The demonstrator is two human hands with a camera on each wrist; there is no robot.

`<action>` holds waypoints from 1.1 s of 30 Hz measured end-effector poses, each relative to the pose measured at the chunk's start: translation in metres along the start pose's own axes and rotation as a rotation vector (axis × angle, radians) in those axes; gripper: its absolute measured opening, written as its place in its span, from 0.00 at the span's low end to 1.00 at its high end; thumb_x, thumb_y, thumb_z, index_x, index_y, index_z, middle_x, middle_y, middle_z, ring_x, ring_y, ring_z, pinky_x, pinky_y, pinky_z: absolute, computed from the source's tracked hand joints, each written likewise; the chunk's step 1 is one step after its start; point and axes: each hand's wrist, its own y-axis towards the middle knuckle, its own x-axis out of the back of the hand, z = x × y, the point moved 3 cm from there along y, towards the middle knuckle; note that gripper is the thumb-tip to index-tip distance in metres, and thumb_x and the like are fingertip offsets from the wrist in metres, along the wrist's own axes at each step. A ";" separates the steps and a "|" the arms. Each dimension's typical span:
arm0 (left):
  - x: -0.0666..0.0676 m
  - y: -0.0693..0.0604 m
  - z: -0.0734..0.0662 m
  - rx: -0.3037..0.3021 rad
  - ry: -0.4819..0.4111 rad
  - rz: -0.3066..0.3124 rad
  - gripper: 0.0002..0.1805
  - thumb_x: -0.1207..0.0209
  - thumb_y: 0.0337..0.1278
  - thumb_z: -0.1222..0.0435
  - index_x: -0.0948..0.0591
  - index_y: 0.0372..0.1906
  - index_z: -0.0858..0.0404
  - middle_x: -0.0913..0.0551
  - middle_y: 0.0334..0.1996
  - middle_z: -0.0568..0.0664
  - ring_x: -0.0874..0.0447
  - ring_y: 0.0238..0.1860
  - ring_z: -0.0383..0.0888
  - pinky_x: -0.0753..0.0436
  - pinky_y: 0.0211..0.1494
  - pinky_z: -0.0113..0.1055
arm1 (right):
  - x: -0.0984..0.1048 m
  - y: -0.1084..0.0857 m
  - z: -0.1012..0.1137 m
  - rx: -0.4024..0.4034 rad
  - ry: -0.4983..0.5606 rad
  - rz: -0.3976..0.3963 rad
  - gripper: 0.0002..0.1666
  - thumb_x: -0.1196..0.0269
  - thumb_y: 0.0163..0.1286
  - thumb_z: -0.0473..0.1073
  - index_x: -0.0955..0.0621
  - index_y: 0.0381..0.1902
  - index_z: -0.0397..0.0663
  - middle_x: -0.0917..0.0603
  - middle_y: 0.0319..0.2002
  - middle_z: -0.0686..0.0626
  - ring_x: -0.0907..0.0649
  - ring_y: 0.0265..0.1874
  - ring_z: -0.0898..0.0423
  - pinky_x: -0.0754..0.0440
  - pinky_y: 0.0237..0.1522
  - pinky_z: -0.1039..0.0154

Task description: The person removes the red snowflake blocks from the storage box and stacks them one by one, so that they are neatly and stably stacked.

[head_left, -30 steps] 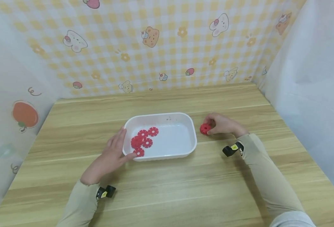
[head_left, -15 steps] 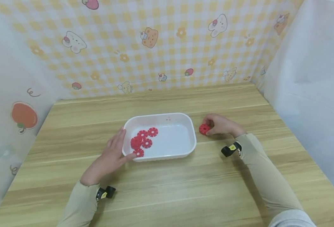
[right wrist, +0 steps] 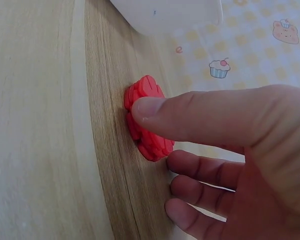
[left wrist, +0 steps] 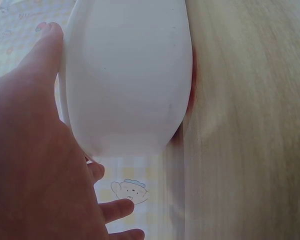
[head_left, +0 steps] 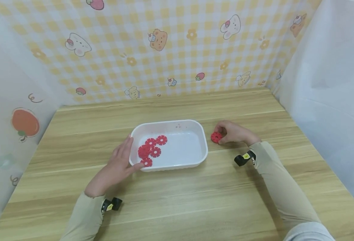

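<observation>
A white plastic tray sits mid-table, with several red notched snowflake discs lying loose and overlapping at its left end. My left hand rests on that end, its thumb over the front rim and its fingers straight along the side wall. In the left wrist view the tray covers most of what lies beyond. Right of the tray, my right hand pinches a small stack of red snowflake discs. The right wrist view shows the thumb across the layered stack, low at the tabletop; the thumb hides part of it.
The wood-grain table runs back to a yellow checked wall covering. White sheets close in the right side, and a printed sheet the left. Each wrist wears a small black camera.
</observation>
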 end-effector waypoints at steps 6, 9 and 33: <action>-0.001 0.000 0.000 0.001 -0.007 -0.005 0.57 0.38 0.55 0.46 0.60 0.75 0.67 0.59 0.75 0.63 0.54 0.71 0.67 0.32 0.60 0.68 | 0.001 0.000 -0.001 0.014 0.022 0.005 0.22 0.28 0.48 0.31 0.22 0.41 0.39 0.20 0.38 0.45 0.22 0.41 0.50 0.24 0.49 0.53; -0.001 0.000 0.000 -0.012 -0.009 -0.011 0.56 0.38 0.56 0.46 0.60 0.75 0.68 0.59 0.75 0.64 0.55 0.71 0.67 0.37 0.63 0.68 | 0.002 -0.001 -0.001 0.029 0.046 0.011 0.22 0.28 0.48 0.31 0.22 0.42 0.38 0.20 0.38 0.44 0.22 0.41 0.50 0.24 0.50 0.52; -0.002 0.001 0.001 -0.026 0.003 -0.012 0.56 0.40 0.57 0.45 0.59 0.74 0.69 0.59 0.75 0.65 0.56 0.72 0.66 0.43 0.67 0.68 | 0.025 -0.004 0.018 -0.006 0.071 -0.007 0.23 0.34 0.56 0.36 0.24 0.50 0.39 0.23 0.44 0.42 0.26 0.45 0.46 0.24 0.44 0.57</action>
